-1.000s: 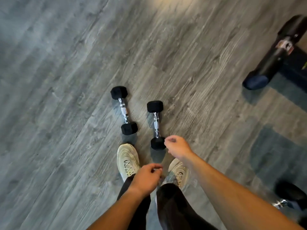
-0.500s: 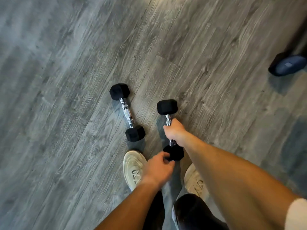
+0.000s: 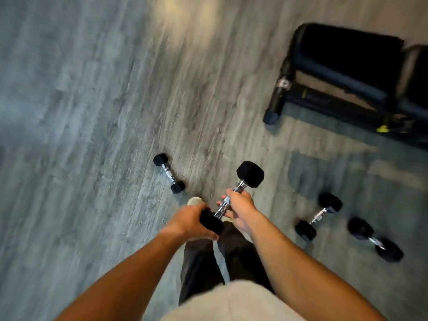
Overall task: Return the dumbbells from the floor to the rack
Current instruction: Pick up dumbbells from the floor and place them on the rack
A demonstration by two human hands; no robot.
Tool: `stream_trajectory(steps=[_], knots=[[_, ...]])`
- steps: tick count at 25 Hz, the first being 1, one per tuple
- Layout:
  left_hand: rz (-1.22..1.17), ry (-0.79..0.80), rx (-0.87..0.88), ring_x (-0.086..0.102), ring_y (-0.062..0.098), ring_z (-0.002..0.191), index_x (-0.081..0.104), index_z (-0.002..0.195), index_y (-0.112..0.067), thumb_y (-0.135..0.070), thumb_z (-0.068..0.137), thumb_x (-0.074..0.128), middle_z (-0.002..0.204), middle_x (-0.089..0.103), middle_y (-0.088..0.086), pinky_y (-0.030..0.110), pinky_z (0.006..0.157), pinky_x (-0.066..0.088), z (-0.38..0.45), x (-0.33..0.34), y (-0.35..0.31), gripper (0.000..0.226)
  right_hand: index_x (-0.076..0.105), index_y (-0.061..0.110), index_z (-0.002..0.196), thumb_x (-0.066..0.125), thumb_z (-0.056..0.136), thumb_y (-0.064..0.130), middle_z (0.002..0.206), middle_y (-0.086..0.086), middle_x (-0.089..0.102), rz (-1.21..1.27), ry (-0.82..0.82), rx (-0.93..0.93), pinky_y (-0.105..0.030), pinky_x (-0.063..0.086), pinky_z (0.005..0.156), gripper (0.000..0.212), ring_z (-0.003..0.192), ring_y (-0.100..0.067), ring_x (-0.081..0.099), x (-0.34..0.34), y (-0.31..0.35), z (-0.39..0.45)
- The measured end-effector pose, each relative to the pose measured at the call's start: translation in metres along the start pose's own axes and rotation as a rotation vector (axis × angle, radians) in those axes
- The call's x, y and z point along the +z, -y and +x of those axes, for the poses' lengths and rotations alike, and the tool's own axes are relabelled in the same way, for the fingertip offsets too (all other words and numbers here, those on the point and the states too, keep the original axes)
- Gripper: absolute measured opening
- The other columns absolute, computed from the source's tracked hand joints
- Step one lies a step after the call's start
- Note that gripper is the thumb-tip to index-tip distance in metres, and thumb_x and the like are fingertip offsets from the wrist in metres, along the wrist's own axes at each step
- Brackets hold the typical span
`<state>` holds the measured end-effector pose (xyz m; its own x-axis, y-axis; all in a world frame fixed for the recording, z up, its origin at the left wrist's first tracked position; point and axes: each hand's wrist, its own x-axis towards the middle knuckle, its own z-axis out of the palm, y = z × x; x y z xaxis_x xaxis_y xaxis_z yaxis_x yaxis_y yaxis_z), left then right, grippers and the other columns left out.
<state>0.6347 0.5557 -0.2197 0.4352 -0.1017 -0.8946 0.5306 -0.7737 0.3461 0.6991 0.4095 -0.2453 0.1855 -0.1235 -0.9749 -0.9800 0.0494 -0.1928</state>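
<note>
I hold a small black hex dumbbell point(image 3: 249, 174) with a chrome handle off the floor in front of my legs. My right hand point(image 3: 239, 208) grips its handle. My left hand point(image 3: 193, 220) cups its near black head. A second small dumbbell point(image 3: 169, 173) lies on the grey wood floor, ahead and to the left. Two larger black dumbbells, one point(image 3: 318, 216) and another point(image 3: 375, 238), lie on the floor to my right. No rack is in view.
A black padded weight bench point(image 3: 347, 72) with a dark frame stands at the upper right. Grey wood-look flooring point(image 3: 81, 135) stretches to the left and ahead. My shoe point(image 3: 194, 201) and dark trousers show below my hands.
The right-hand dumbbell has come up off the floor in my right hand, and my left hand has closed on its near head. The view has risen and swung right, showing the bench and two more dumbbells.
</note>
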Motion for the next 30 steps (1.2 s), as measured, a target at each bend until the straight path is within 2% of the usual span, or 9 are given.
stream_trajectory(steps=[3, 5, 11, 15, 17, 20, 22, 28, 30], knots=[[0.327, -0.065, 0.173, 0.07, 0.018, 0.089, 0.065, 0.106, -0.033, -0.062, 0.051, 0.078, 0.093, 0.073, -0.008, 0.027, 0.073, 0.055, -0.074, -0.054, -0.065, 0.063, 0.049, 0.011, 0.089, 0.048, 0.101, 0.007, 0.079, -0.01, 0.056, 0.294, 0.014, -0.057, -0.048, 0.053, 0.078, 0.013, 0.069, -0.024, 0.059, -0.036, 0.026, -0.099], [0.524, -0.107, 0.279, 0.071, 0.021, 0.085, 0.066, 0.102, -0.031, -0.061, 0.055, 0.071, 0.088, 0.074, -0.005, 0.032, 0.072, 0.058, -0.112, -0.076, -0.105, 0.055, 0.048, 0.009, 0.088, 0.047, 0.1, 0.005, 0.078, -0.011, 0.055, 0.459, 0.017, -0.093, -0.047, 0.053, 0.074, 0.013, 0.068, -0.024, 0.058, -0.06, 0.033, -0.142], [0.843, -0.188, 0.596, 0.069, 0.021, 0.09, 0.06, 0.105, -0.035, -0.061, 0.051, 0.055, 0.096, 0.071, -0.007, 0.034, 0.075, 0.059, -0.166, -0.068, -0.207, 0.06, 0.053, 0.007, 0.083, 0.051, 0.096, 0.0, 0.076, -0.013, 0.06, 1.054, 0.032, -0.155, -0.055, 0.049, 0.096, 0.015, 0.073, -0.027, 0.061, -0.142, 0.007, -0.218], [1.05, -0.111, 0.798, 0.068, 0.015, 0.087, 0.056, 0.103, -0.039, -0.065, 0.055, 0.059, 0.092, 0.069, -0.012, 0.032, 0.073, 0.057, -0.181, -0.022, -0.28, 0.054, 0.052, 0.002, 0.08, 0.05, 0.093, -0.003, 0.076, -0.018, 0.059, 1.325, -0.016, -0.174, -0.051, 0.053, 0.076, 0.014, 0.071, -0.029, 0.061, -0.207, -0.036, -0.25], [1.187, -0.075, 0.922, 0.068, 0.014, 0.086, 0.054, 0.099, -0.039, -0.065, 0.056, 0.061, 0.09, 0.068, -0.012, 0.028, 0.069, 0.054, -0.196, 0.024, -0.318, 0.051, 0.053, 0.003, 0.08, 0.05, 0.093, 0.001, 0.078, -0.018, 0.059, 1.447, -0.044, -0.19, -0.05, 0.054, 0.074, 0.014, 0.073, -0.029, 0.062, -0.25, -0.071, -0.264], [1.359, 0.011, 1.01, 0.066, 0.013, 0.095, 0.053, 0.107, -0.042, -0.066, 0.047, 0.061, 0.1, 0.067, -0.014, 0.028, 0.073, 0.051, -0.215, 0.103, -0.366, 0.066, 0.055, 0.003, 0.084, 0.054, 0.094, 0.006, 0.079, -0.014, 0.057, 1.628, -0.077, -0.241, -0.05, 0.055, 0.072, 0.01, 0.073, -0.028, 0.062, -0.316, -0.126, -0.278], [1.426, 0.063, 1.053, 0.065, 0.015, 0.099, 0.052, 0.111, -0.044, -0.067, 0.042, 0.061, 0.103, 0.066, -0.014, 0.031, 0.078, 0.053, -0.228, 0.16, -0.394, 0.073, 0.054, 0.005, 0.086, 0.053, 0.094, 0.01, 0.076, -0.011, 0.057, 1.691, -0.082, -0.275, -0.05, 0.055, 0.081, 0.01, 0.071, -0.026, 0.06, -0.361, -0.165, -0.285], [1.452, 0.096, 1.192, 0.067, 0.014, 0.099, 0.054, 0.108, -0.044, -0.069, 0.041, 0.063, 0.103, 0.069, -0.015, 0.027, 0.074, 0.049, -0.264, 0.353, -0.448, 0.072, 0.052, 0.004, 0.086, 0.057, 0.088, 0.01, 0.075, -0.008, 0.053, 1.765, -0.171, -0.281, -0.042, 0.054, 0.069, 0.008, 0.071, -0.028, 0.06, -0.514, -0.286, -0.306], [1.446, 0.107, 1.249, 0.067, 0.013, 0.098, 0.052, 0.111, -0.047, -0.069, 0.04, 0.064, 0.103, 0.068, -0.017, 0.026, 0.072, 0.048, -0.271, 0.414, -0.472, 0.075, 0.052, 0.009, 0.084, 0.052, 0.089, 0.01, 0.076, -0.006, 0.054, 1.809, -0.224, -0.307, -0.042, 0.053, 0.074, 0.005, 0.075, -0.026, 0.061, -0.565, -0.318, -0.307]])
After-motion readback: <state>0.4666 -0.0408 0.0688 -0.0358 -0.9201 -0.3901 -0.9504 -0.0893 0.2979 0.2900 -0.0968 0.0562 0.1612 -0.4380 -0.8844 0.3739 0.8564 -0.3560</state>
